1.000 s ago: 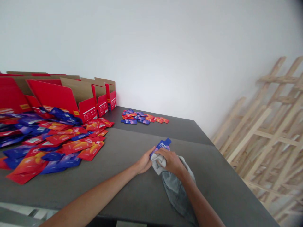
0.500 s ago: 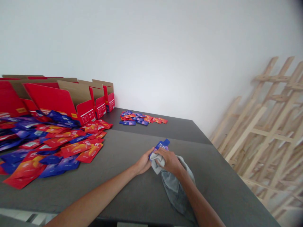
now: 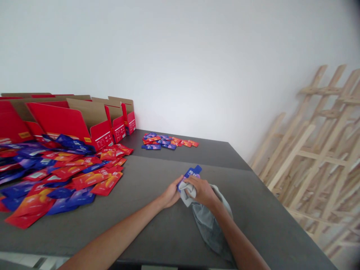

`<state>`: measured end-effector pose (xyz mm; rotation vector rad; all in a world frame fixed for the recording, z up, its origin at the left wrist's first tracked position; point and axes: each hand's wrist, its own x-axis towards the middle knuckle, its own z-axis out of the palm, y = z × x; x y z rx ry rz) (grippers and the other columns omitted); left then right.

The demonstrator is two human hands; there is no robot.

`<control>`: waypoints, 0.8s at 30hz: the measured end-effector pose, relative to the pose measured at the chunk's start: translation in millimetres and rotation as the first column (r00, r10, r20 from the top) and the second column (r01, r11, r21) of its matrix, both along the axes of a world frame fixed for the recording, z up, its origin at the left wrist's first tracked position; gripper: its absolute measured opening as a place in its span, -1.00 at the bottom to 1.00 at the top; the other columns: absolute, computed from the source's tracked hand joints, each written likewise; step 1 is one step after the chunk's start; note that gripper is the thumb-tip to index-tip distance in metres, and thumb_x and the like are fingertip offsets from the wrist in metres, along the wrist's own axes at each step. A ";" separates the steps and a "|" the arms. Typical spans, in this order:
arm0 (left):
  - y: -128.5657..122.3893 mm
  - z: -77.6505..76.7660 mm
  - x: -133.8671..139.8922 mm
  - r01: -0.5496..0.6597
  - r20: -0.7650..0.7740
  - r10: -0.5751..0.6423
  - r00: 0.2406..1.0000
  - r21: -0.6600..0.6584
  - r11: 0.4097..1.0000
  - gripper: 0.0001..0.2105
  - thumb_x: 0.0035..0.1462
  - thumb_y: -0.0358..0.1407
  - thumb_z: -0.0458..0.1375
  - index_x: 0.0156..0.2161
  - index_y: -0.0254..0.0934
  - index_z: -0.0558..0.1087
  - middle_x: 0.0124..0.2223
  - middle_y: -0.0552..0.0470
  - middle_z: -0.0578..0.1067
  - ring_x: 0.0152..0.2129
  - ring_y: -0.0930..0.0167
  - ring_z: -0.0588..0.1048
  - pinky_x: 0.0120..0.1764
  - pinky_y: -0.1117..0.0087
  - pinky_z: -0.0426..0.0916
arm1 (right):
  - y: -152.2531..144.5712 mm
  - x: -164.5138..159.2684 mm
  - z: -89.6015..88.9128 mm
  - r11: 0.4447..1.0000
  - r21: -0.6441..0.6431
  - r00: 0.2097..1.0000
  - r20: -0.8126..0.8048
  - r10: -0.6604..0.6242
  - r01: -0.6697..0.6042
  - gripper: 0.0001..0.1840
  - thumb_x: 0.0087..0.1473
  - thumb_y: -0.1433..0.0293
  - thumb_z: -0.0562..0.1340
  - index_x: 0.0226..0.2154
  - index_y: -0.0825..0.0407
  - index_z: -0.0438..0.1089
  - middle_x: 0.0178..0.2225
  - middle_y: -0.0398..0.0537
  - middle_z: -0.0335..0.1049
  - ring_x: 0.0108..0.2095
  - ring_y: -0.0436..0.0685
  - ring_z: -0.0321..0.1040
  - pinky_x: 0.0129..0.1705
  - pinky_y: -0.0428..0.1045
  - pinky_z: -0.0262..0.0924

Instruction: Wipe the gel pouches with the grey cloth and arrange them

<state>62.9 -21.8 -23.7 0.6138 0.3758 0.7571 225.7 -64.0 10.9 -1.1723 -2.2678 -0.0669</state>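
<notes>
A blue pouch (image 3: 192,172) with white lettering and a narrow tab at its top is gripped along its left edge by my left hand (image 3: 170,194). My right hand (image 3: 203,191) is closed on a grey cloth (image 3: 188,195), with a bunched part pressed against the pouch's lower front. The rest of the cloth hangs down beneath my right wrist onto the dark table (image 3: 157,232). Cloth and fingers cover the lower part of the pouch.
Red and blue pouches (image 3: 95,180) lie heaped at the left, before several open red cartons (image 3: 101,135). A smaller group of pouches (image 3: 168,141) lies at the table's back, near the white wall. Wooden frames (image 3: 317,157) lean at the right.
Both hands keep their hold on the pouch and the cloth, in almost the same place. The view has shifted slightly; nothing else has visibly moved.
</notes>
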 end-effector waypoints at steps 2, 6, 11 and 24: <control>0.0 0.7 0.2 -0.015 0.001 0.015 1.000 0.005 1.000 -0.70 0.34 -0.21 0.06 -0.25 -0.40 0.54 -0.26 -0.11 0.59 -0.31 0.34 0.54 -0.10 0.35 0.37 | 0.4 -1.0 -0.3 0.997 0.016 0.997 -0.028 -0.069 0.070 -0.70 0.22 0.43 0.15 -0.01 -0.06 0.41 -0.16 0.01 0.50 -0.23 0.14 0.47 -0.25 -0.05 0.35; -1.3 3.2 0.2 -0.021 -0.039 0.022 0.999 0.007 1.000 -0.72 0.35 -0.22 0.04 -0.13 -0.38 0.53 -0.22 -0.11 0.60 -0.39 0.38 0.53 -0.27 0.38 0.39 | 4.4 4.9 -2.4 0.952 0.083 0.939 -0.208 -0.273 0.295 -0.77 0.24 0.40 0.13 -0.07 -0.02 0.41 -0.18 0.00 0.49 -0.17 0.16 0.47 -0.17 -0.01 0.36; -0.9 1.8 -1.2 -0.010 -0.020 0.010 1.000 0.006 1.000 -0.72 0.34 -0.21 0.07 -0.13 -0.38 0.54 -0.23 -0.11 0.60 -0.36 0.36 0.54 -0.19 0.35 0.39 | 3.5 3.3 -5.3 0.982 0.064 0.970 -0.182 -0.161 0.175 -0.78 0.23 0.38 0.16 -0.07 -0.01 0.41 -0.15 0.00 0.50 -0.16 0.16 0.48 -0.13 0.00 0.37; -0.2 2.4 -0.4 -0.011 -0.063 0.013 0.998 0.028 1.000 -0.71 0.35 -0.19 0.04 -0.10 -0.37 0.52 -0.21 -0.11 0.59 -0.42 0.38 0.51 -0.35 0.38 0.37 | 6.3 2.6 -7.1 0.931 0.078 0.903 -0.282 -0.323 0.358 -0.78 0.30 0.32 0.11 -0.07 0.00 0.39 -0.16 0.02 0.50 -0.15 0.19 0.48 -0.11 0.05 0.38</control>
